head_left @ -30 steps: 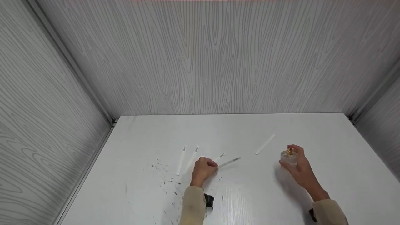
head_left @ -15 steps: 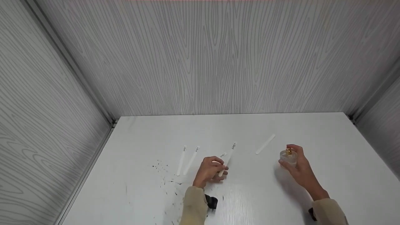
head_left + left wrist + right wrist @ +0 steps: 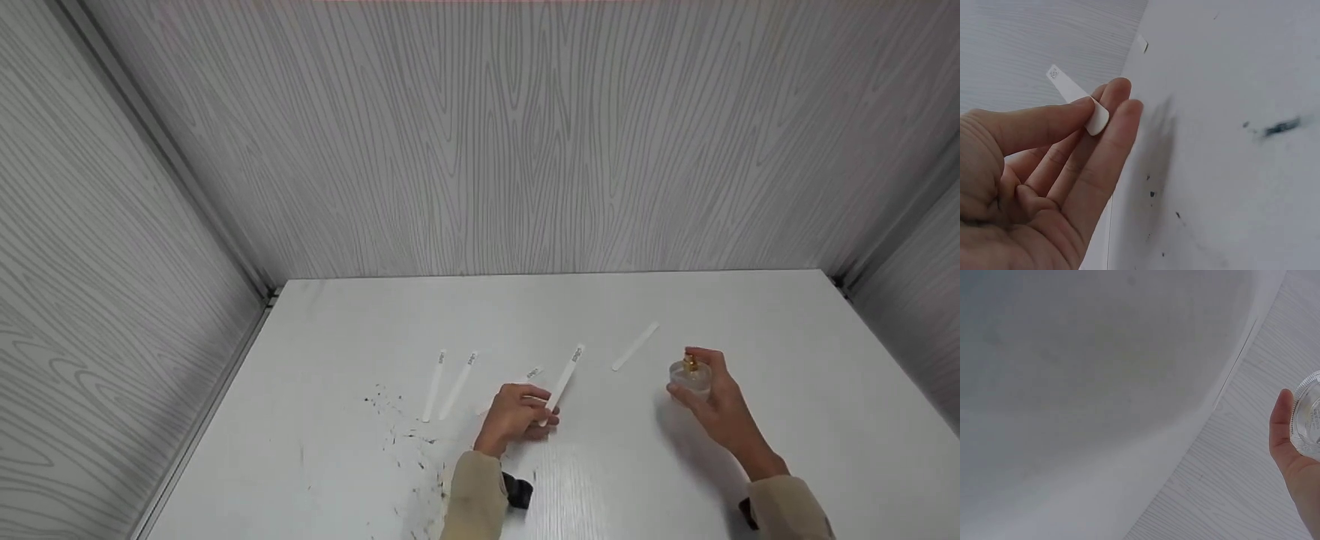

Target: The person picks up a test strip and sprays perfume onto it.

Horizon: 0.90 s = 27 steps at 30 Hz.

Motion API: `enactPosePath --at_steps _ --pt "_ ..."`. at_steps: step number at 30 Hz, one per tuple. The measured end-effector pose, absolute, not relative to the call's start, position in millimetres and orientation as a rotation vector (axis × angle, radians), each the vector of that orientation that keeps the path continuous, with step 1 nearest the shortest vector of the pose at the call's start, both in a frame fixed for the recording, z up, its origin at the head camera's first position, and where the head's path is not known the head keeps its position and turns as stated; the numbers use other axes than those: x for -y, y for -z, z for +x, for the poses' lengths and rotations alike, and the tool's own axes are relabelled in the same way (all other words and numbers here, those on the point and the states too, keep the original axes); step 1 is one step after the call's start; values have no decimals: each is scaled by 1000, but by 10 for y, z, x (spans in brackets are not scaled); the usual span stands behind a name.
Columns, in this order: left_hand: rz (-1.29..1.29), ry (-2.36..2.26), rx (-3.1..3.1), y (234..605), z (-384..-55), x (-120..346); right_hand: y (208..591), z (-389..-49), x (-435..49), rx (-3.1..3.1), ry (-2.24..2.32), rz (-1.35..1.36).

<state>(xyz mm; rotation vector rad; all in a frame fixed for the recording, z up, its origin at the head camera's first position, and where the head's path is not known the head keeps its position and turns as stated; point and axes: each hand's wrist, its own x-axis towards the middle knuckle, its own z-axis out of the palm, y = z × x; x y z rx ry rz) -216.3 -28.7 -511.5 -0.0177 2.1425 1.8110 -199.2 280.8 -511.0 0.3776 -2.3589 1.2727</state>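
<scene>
My left hand (image 3: 517, 414) pinches a white paper test strip (image 3: 566, 379) near its rounded end, between thumb and fingers. The strip's printed end points up and away; in the left wrist view the strip (image 3: 1069, 93) crosses the fingers. My right hand (image 3: 720, 401) grips a round clear glass perfume bottle (image 3: 690, 381) with a gold spray nozzle (image 3: 690, 362). Its index finger lies at the nozzle's top and the thumb on the near side. In the right wrist view the bottle's ridged glass base (image 3: 1306, 419) shows at the right edge, partly cut off.
Two printed strips lie on the white table (image 3: 360, 315) left of my left hand, the outer strip (image 3: 433, 386) and the inner strip (image 3: 458, 386). Another strip (image 3: 533, 373) is partly hidden behind that hand. A blank strip (image 3: 635, 346) lies between the hands. Dark marks speckle the table.
My left hand has lifted a strip, turned it from lying sideways to pointing up and away, and shifted slightly right. The right hand with the perfume bottle has barely moved.
</scene>
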Motion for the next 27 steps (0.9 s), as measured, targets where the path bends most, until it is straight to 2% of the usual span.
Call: enactPosePath --at_steps 9,17,27 --pt "-21 -1781 -2143 5146 -2124 187 5160 -2028 -2778 2275 -1222 485" --pt "1 -1762 -2147 5145 -2115 114 4980 -1942 -2657 2241 -1195 514" --pt "25 -1822 -2195 5097 -2161 23 5177 -2079 -2789 2212 -1180 581"
